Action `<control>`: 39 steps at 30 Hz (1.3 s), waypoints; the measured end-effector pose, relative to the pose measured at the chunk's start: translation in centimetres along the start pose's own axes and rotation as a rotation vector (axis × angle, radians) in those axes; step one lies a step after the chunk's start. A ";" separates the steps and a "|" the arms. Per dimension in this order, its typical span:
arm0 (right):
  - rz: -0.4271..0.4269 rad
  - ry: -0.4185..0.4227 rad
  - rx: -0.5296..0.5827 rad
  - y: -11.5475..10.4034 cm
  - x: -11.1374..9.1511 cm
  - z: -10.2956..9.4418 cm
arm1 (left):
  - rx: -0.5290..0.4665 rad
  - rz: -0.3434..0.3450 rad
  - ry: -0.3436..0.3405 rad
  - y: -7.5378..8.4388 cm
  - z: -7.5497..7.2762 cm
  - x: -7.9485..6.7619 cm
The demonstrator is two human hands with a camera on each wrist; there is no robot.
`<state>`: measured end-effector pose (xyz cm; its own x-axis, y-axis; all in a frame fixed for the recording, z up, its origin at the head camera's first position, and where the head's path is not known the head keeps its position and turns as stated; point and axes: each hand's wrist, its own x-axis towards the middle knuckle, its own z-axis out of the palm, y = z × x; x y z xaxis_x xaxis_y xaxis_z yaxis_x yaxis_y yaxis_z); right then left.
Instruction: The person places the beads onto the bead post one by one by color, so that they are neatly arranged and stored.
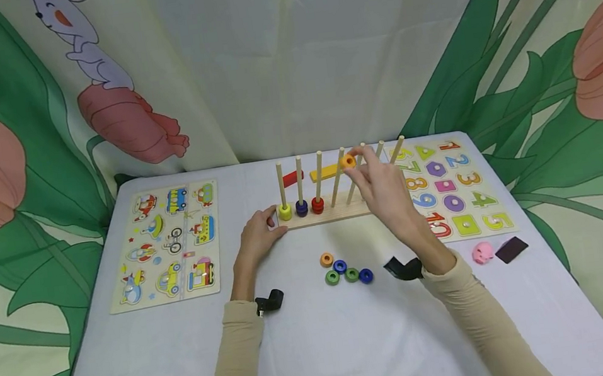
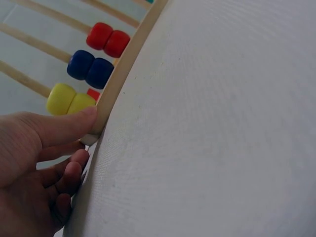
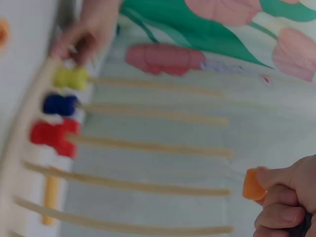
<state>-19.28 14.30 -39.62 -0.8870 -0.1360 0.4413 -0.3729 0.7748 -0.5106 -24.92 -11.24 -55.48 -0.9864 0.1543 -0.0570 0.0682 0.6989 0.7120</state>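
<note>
My left hand [image 1: 257, 235] grips the left end of the wooden peg rack [image 1: 341, 211], its thumb lying along the front edge in the left wrist view. Several upright pegs stand on the rack. The first three carry yellow beads [image 2: 61, 98], dark blue beads [image 2: 80, 65] and red beads [image 2: 99, 36], two of each. Up near the tip of the fourth peg [image 1: 337, 177], my right hand [image 1: 385, 193] pinches an orange bead [image 3: 254, 185] between thumb and fingers. In the right wrist view, the bead is apart from the peg tips. Something dark shows under the curled fingers there.
Loose on the table before the rack lie an orange bead [image 1: 326, 259], blue beads [image 1: 366, 276] and green beads [image 1: 332, 278]. A vehicle puzzle board [image 1: 167, 250] is at left, a number board [image 1: 451, 194] at right. Red [image 1: 293, 178] and yellow strips [image 1: 325, 173] lie behind the rack.
</note>
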 end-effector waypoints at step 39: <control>0.210 -0.545 0.039 2.8 -9.0 9.4 | 0.013 0.006 -0.009 -0.1 0.2 0.1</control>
<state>-14.87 11.90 -51.99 -0.9514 -0.2875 -0.1102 -0.1741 0.7974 -0.5777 -25.02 -11.13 -55.68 -0.9846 0.1643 -0.0590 0.0758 0.7069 0.7032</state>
